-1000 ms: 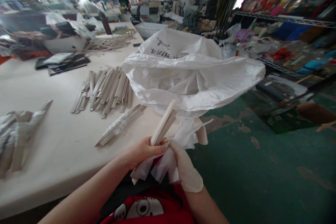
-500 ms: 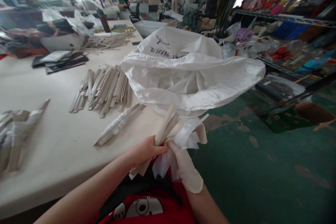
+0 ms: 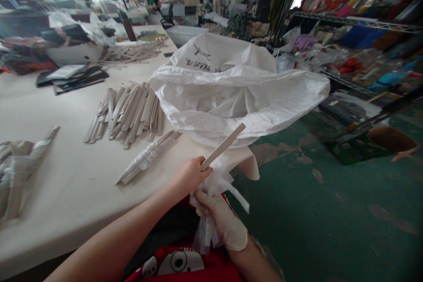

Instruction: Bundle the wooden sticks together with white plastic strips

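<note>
My left hand (image 3: 190, 175) is closed around the lower end of a bundle of flat beige sticks (image 3: 224, 145) that points up and right toward a large white woven sack (image 3: 238, 97). Just below it, my right hand (image 3: 220, 220), in a pale glove, grips a crumpled clear plastic wrapper (image 3: 211, 185) that hangs down past the fingers. Both hands are over my lap at the edge of the white table (image 3: 66, 176). The sack's mouth gapes open right behind the sticks.
A heap of bare beige sticks (image 3: 127, 112) lies on the table, with one plastic-wrapped bundle (image 3: 147, 156) nearer me and more wrapped bundles (image 3: 20, 163) at the left edge. Dark folders (image 3: 74, 77) lie further back. Wire shelving (image 3: 346, 53) stands right; people work far behind.
The left hand has drawn the sticks up and out of the plastic wrapper. The gloved right hand has pulled the wrapper downward, below the left hand.
</note>
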### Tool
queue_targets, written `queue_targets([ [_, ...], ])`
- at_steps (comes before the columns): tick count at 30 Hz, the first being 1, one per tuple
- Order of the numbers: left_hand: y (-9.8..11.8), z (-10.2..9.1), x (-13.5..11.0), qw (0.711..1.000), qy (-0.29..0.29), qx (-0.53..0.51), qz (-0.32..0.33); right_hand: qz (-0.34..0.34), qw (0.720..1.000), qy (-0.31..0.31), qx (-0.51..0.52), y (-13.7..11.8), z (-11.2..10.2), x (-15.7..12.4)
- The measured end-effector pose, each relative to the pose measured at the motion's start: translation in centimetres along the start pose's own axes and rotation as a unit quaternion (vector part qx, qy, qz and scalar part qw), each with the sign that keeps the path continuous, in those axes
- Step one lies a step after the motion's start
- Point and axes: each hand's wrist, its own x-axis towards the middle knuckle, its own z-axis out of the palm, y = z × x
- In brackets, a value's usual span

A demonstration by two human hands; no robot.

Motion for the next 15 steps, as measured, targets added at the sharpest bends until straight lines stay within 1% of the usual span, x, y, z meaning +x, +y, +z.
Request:
queue_targets([
  [2, -0.3, -0.4, -0.4, 1.000, -0.012, -0.024, 0.003, 0.002, 1.000, 0.004, 0.007, -0.6, -0.1, 0.2],
  [4, -1.0, -1.3, -1.4, 0.996, -0.043, -0.076, 0.000, -0.018, 0.999, 0.006, 0.035, -1.4, -0.8, 0.7],
  [6, -2.0, -2.3, -2.9, 0.989, -0.081, -0.127, -0.011, -0.046, 0.997, 0.014, 0.061, -2.4, -1.7, 1.3],
  [9, -3.2, -3.7, -5.7, 0.979, -0.133, -0.150, -0.043, -0.078, 0.993, 0.031, 0.087, -3.6, -2.5, 2.2],
  [12, -3.6, -4.4, -8.0, 0.969, -0.175, -0.153, -0.080, -0.105, 0.989, 0.055, 0.086, -4.3, -2.5, 2.8],
  [15, -3.2, -4.2, -8.8, 0.963, -0.198, -0.157, -0.096, -0.138, 0.982, 0.106, 0.077, -4.4, -1.9, 3.0],
])
